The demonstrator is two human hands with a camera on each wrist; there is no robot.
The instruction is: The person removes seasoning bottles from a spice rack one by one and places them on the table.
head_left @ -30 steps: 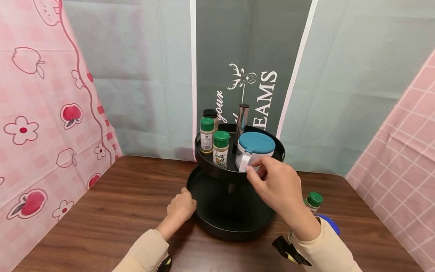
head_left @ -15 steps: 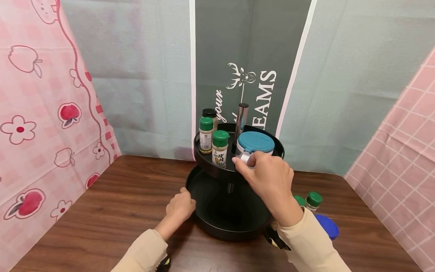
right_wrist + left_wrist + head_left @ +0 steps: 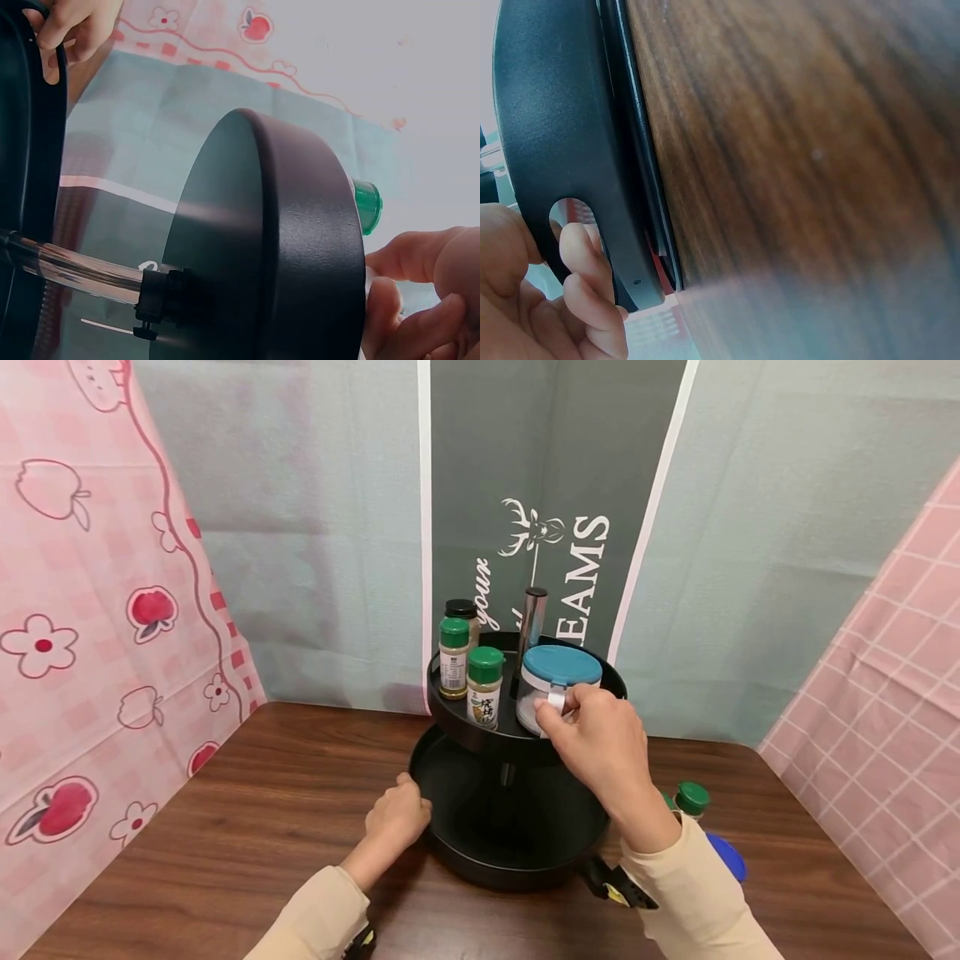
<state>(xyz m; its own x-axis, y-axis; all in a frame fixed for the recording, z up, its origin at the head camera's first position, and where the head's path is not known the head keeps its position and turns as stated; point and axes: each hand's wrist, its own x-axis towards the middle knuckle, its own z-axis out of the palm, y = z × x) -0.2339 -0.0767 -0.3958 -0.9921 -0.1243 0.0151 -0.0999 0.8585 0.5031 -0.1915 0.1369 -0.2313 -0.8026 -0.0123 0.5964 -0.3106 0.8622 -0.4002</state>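
A black two-tier lazy Susan (image 3: 517,872) stands on the table. My left hand (image 3: 399,814) grips the lower tray's rim; in the left wrist view its fingers curl through the rim's handle slot (image 3: 575,206). On the upper tray (image 3: 480,739) is a clear seasoning jar (image 3: 531,710) with a teal lid (image 3: 562,665) and white contents. My right hand (image 3: 603,747) pinches the jar's white handle between thumb and fingers. Two green-capped seasoning bottles (image 3: 483,697) and a black-capped jar (image 3: 461,609) stand left of the post (image 3: 534,627).
Right of the rack, partly behind my right arm, are green-capped bottles (image 3: 692,798) and a blue round item (image 3: 727,857). Wooden table (image 3: 315,752) surrounds the rack. A grey cloth (image 3: 322,568) hangs behind, with pink cloths at both sides.
My right hand first moved left over the jar's handle, then back slightly right, pinching it. The jar's handle has swung to the right and its lid sits a little higher. The left hand stays put.
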